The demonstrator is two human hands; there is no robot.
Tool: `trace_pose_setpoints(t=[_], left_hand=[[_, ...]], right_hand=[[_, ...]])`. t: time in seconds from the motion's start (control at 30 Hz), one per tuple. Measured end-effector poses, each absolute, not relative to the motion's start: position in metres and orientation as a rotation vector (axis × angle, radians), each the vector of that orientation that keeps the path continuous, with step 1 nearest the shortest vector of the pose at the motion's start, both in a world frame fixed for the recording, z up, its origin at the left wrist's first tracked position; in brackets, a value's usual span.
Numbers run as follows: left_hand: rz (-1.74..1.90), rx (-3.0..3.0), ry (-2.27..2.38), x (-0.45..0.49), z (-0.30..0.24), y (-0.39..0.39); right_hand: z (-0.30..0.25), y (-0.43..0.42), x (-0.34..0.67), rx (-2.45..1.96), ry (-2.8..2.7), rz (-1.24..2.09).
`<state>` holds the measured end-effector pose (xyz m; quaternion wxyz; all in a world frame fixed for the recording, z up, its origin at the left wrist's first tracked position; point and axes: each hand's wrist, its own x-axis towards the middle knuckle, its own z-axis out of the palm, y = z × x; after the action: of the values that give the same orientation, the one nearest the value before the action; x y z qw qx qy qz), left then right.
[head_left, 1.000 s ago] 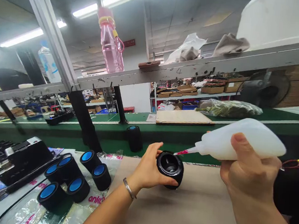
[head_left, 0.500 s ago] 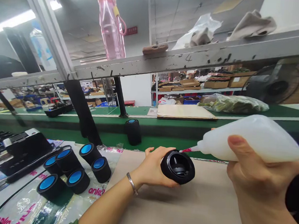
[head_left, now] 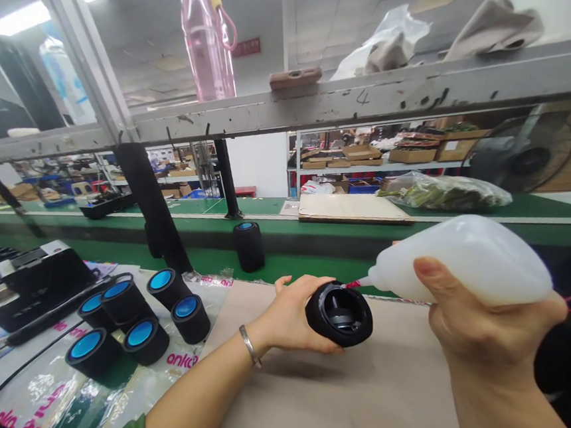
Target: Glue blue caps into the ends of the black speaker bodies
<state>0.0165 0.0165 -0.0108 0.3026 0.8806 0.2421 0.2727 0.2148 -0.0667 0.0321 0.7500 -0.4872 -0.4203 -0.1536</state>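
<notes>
My left hand [head_left: 290,316] is wrapped round a black cylindrical speaker shell [head_left: 339,312], tilted so its open end faces me, above the brown work mat [head_left: 349,399]. My right hand [head_left: 480,324] grips a white squeeze bottle [head_left: 461,259] lying nearly level. Its thin red nozzle [head_left: 354,284] touches the upper rim of the shell. A bracelet sits on my left wrist.
Several black cylinders with blue ends [head_left: 141,314] lie on printed plastic bags at the left, beside a black device [head_left: 39,282] with a cable. Another black cylinder [head_left: 249,244] stands on the green conveyor [head_left: 313,243]. A pink bottle [head_left: 204,27] hangs from the metal shelf [head_left: 376,95] overhead.
The shell has turned in my left hand and shifted slightly right; the nozzle now rests on its upper rim. The view has tilted a little.
</notes>
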Motion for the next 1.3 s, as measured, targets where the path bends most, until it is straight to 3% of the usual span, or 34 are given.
trace_pose_setpoints(t=[0.87, 1.3], left_hand=[[0.699, 2.343, 0.673, 0.017, -0.008, 0.017], [0.699, 2.312, 0.649, 0.018, -0.009, 0.018]], right_hand=[[0.043, -0.077, 0.222, -1.064, -0.996, -0.485], [0.037, -0.081, 0.231, -1.061, -1.027, -0.191]])
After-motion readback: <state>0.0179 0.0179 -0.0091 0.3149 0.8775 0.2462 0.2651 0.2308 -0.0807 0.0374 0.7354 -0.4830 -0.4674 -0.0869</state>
